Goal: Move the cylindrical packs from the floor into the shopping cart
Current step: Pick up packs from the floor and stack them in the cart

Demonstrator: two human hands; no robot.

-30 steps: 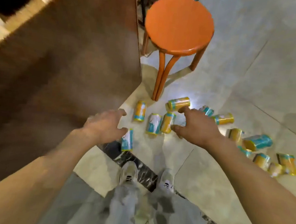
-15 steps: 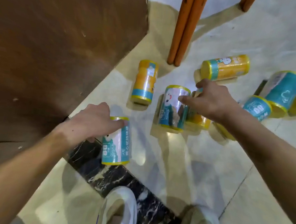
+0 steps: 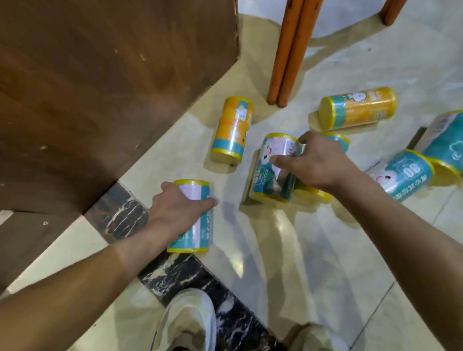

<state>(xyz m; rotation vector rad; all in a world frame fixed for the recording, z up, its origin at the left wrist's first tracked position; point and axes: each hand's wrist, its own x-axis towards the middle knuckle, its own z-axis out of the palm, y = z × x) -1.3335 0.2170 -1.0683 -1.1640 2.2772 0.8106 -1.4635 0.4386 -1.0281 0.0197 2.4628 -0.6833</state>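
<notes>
**Q:** State the pose of each hand.

**A:** The left hand [image 3: 177, 209] reaches down and forward, palm down, fingers and thumb curled over a teal pack [image 3: 195, 222] lying on the floor. The right hand [image 3: 315, 162] reaches further out, thumb on the near side and fingers over the far side of a second teal pack [image 3: 273, 171]. The two hands are well apart, each clamped on its own pack.

**Q:** Orientation of the gripped packs?

**A:** Both lie on their sides. The long axis of each runs roughly away from the person — yellow-rimmed ends face toward the shoes [image 3: 190, 329] and away from them. The left hand grips its pack near the far end; the right hand grips its pack across the upper half.

**Q:** Other packs, relative to the hands?

**A:** A yellow pack [image 3: 232, 130] lies beyond the left hand, just left of the right hand's pack, axis parallel to it. Another pack [image 3: 338, 141] sits under the right hand (mostly hidden). An orange pack [image 3: 357, 108] lies beyond the right hand, axis running left-right. To the right of the right forearm lie a tilted teal pack [image 3: 403, 175] and a larger teal pack [image 3: 451, 140].

**Q:** Surroundings?

**A:** Orange stool legs [image 3: 289, 45] stand beyond the hands; a brown wooden panel [image 3: 92, 77] rises left of the left arm.
</notes>
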